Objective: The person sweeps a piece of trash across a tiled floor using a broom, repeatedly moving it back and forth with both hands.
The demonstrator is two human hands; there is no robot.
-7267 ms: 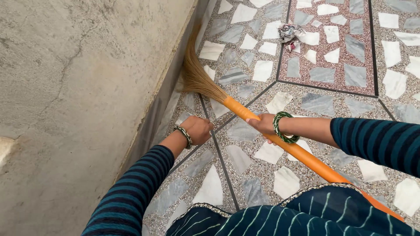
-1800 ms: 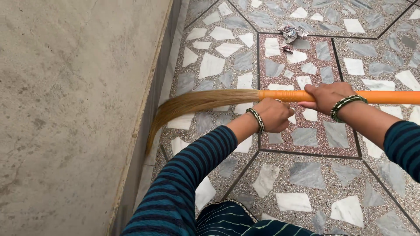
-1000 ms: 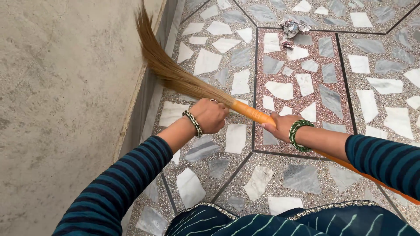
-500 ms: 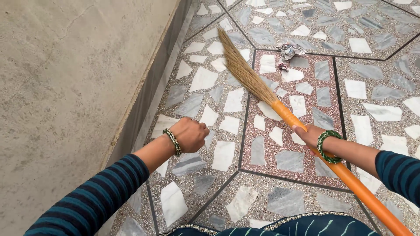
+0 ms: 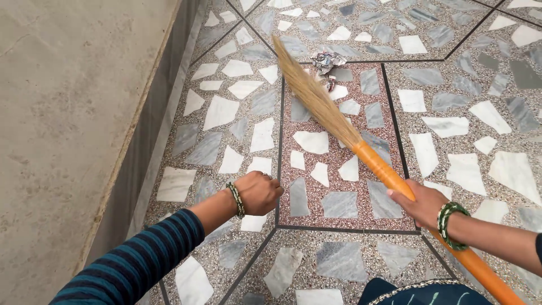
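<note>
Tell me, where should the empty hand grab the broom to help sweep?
Probably the bare orange handle, between the straw bristles and the right hand that holds it. The broom slants up and away, so the closed left hand could come from the left, wrapping its fingers over the round shaft, not the floppy straw.

The grey concrete wall closes off the left side. Ahead, the crumpled paper scrap lies on the stone-chip mosaic floor, touching the straw broom bristles; rightward the floor lies open.

Striped blue sleeve; green bangles on wrists.
</note>
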